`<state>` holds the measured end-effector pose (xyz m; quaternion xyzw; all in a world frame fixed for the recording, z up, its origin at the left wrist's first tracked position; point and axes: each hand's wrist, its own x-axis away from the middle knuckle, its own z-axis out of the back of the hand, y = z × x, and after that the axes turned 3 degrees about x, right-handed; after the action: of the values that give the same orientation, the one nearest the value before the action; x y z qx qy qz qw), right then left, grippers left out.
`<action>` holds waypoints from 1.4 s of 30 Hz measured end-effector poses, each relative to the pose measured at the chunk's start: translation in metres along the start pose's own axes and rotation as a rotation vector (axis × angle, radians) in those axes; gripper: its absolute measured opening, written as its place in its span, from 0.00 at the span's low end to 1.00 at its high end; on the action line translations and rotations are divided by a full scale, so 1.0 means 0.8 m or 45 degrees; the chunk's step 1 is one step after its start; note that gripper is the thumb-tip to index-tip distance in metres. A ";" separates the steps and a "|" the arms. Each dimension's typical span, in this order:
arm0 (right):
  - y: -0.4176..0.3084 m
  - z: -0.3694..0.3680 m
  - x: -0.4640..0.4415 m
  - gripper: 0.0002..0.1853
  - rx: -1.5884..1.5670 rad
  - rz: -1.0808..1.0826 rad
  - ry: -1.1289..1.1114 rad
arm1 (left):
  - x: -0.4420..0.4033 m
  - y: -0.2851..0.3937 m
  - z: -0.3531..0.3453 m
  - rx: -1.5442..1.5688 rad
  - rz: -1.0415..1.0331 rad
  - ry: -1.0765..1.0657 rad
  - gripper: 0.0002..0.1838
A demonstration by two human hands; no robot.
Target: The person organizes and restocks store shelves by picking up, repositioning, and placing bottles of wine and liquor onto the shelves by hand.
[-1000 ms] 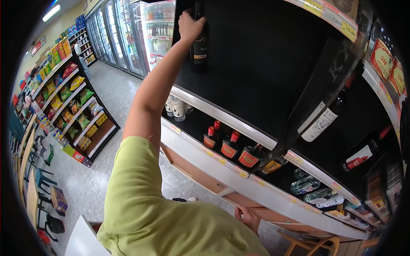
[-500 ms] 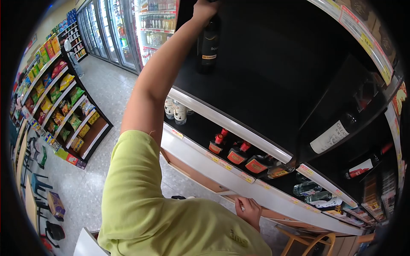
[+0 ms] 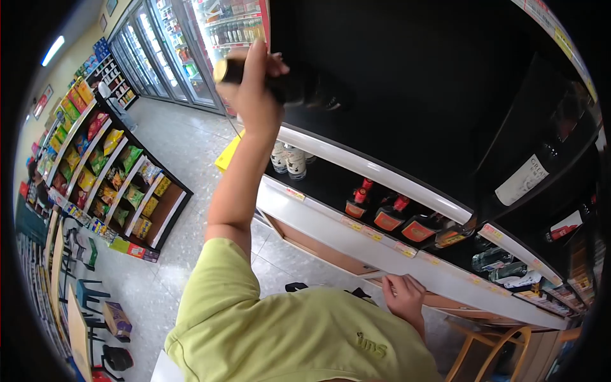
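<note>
A: State of the left hand?
B: Closed around the dark bottle, one finger raised. The bottle lies nearly level, its neck end to the left and its body to the right. The hand covers part of it; motion blur and the black background obscure the rest. Label: unreadable.
A: Position of the bottle?
B: Over the near left end of the upper shelf. Contact with the shelf cannot be confirmed.
A: The right hand?
B: Loosely curled, near the front of the lower shelf. Whether it holds anything cannot be told.
A: Other stock?
B: Red-capped bottles on the lower shelf, their tops close under the upper shelf edge. To their left, white-label bottles, partly covered. At right, a wine bottle, its upper part lost in shadow.
A: Further off?
B: A person at far left, partly hidden by the snack rack.
</note>
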<state>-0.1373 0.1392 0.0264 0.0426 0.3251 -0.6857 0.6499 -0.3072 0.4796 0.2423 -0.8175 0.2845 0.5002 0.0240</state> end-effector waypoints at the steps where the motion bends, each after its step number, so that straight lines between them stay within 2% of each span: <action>1: -0.004 0.006 -0.009 0.08 -0.051 0.030 0.038 | 0.009 0.018 0.004 0.091 0.038 0.003 0.13; 2: -0.010 0.014 -0.022 0.08 -0.048 0.032 0.039 | 0.017 0.036 0.008 0.129 0.029 -0.042 0.12; 4: -0.026 0.033 -0.052 0.12 -0.012 0.193 0.405 | 0.027 0.073 0.011 0.064 -0.097 -0.118 0.10; 6: -0.045 0.057 -0.087 0.19 0.007 0.354 0.537 | 0.035 0.115 0.013 0.246 0.035 -0.139 0.11; 8: -0.074 0.077 -0.125 0.26 -0.002 0.476 0.618 | 0.039 0.144 0.015 0.494 0.023 -0.262 0.11; 10: -0.106 0.100 -0.155 0.42 0.145 0.590 0.525 | 0.050 0.172 0.013 0.611 0.016 -0.332 0.12; 12: -0.134 0.108 -0.177 0.39 0.157 0.635 0.569 | 0.063 0.185 0.000 0.823 0.010 -0.329 0.13; 14: -0.149 0.114 -0.187 0.32 0.220 0.716 0.603 | 0.069 0.196 -0.005 0.871 0.090 -0.446 0.14; 16: -0.159 0.124 -0.184 0.28 0.279 0.711 0.555 | 0.075 0.201 -0.009 0.902 0.207 -0.622 0.14; 18: -0.146 0.103 -0.168 0.29 0.011 0.717 0.605 | 0.089 0.207 -0.019 0.954 0.381 -0.618 0.15; 21: -0.132 0.103 -0.123 0.31 -0.077 0.591 0.613 | 0.107 0.205 -0.038 1.100 0.531 -0.798 0.14; 22: -0.128 0.099 -0.111 0.32 -0.104 0.545 0.652 | 0.111 0.192 -0.044 1.246 0.499 -0.968 0.13; 24: -0.124 0.099 -0.086 0.42 -0.203 0.368 0.650 | 0.125 0.189 -0.066 1.328 0.573 -1.066 0.14; 25: -0.122 0.100 -0.075 0.42 -0.169 0.341 0.668 | 0.141 0.176 -0.078 1.372 0.476 -1.063 0.19; 26: -0.118 0.103 -0.062 0.44 -0.296 0.224 0.609 | 0.167 0.157 -0.097 1.446 0.326 -0.951 0.29; 28: -0.114 0.112 -0.038 0.47 -0.393 0.082 0.575 | 0.218 0.149 -0.117 1.242 0.458 -0.726 0.41; 30: -0.113 0.119 -0.015 0.50 -0.784 -0.309 0.577 | 0.255 0.137 -0.077 0.840 1.099 -1.086 0.52; 32: -0.106 0.121 0.003 0.57 -0.634 -0.209 0.787 | 0.318 0.117 -0.056 0.923 1.766 -1.249 0.61; 34: -0.102 0.119 0.028 0.59 -0.759 -0.524 0.868 | 0.363 0.117 -0.058 1.128 2.156 -1.456 0.65; 36: -0.087 0.100 0.051 0.58 -0.840 -0.671 1.040 | 0.379 0.135 -0.062 1.362 2.405 -1.638 0.67; 37: -0.085 0.100 0.060 0.56 -0.918 -0.735 1.065 | 0.391 0.134 -0.057 1.488 2.625 -1.621 0.65; 38: -0.084 0.103 0.066 0.54 -0.997 -0.796 1.089 | 0.395 0.133 -0.061 1.505 2.625 -1.622 0.65; 39: -0.078 0.095 0.074 0.49 -0.872 -0.758 1.166 | 0.396 0.130 -0.066 1.498 2.676 -1.725 0.64; 40: -0.077 0.092 0.083 0.49 -0.863 -0.760 1.168 | 0.396 0.129 -0.071 1.486 2.723 -1.829 0.64; 41: -0.077 0.093 0.088 0.47 -0.871 -0.734 1.205 | 0.396 0.128 -0.077 1.490 2.864 -1.818 0.62; 42: -0.076 0.096 0.092 0.45 -0.882 -0.707 1.241 | 0.402 0.128 -0.078 1.495 2.861 -1.818 0.62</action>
<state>-0.1764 0.0339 0.0747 0.0511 0.7828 -0.5858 0.2035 -0.1986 0.2314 0.0312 0.3772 0.8487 0.3607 0.0856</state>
